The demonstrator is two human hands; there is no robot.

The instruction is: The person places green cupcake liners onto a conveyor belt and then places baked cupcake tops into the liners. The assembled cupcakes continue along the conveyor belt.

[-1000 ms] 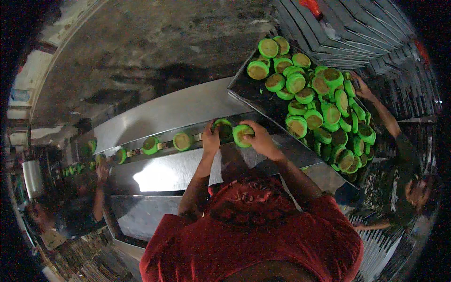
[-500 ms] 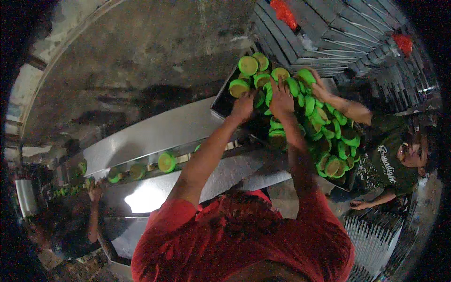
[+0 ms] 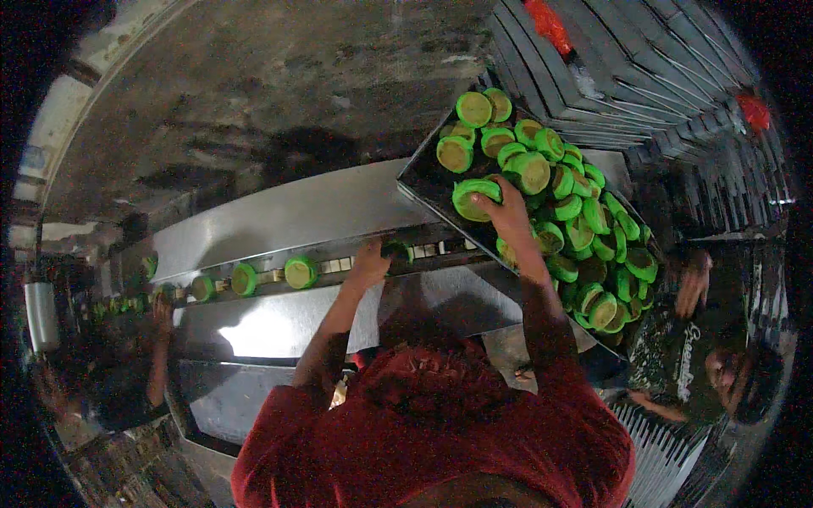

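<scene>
Round green cakes with flat brown faces (image 3: 533, 173) lie heaped in a dark tray (image 3: 409, 184) at the right. My right hand (image 3: 506, 212) is closed around one green cake (image 3: 474, 201) over the tray's near left part, thumb on its brown face. At the narrow conveyor channel (image 3: 339, 265), my left hand (image 3: 370, 264) has its fingers closed against another green cake (image 3: 400, 251), which is in shadow and partly covered by the hand. Farther left along the channel sit spaced cakes, among them a bright green cake (image 3: 301, 273).
Sloping metal panels (image 3: 279, 207) flank the channel. Stacked dark metal trays (image 3: 593, 76) with red pieces on them rise at the back right. One co-worker's hand (image 3: 163, 309) is by the channel's left end; another co-worker's hand (image 3: 694, 281) is right of the tray.
My left hand has moved from the tray down left to the channel, with a green cake. My right hand has picked up a cake. The right co-worker's hand has withdrawn from the tray.
</scene>
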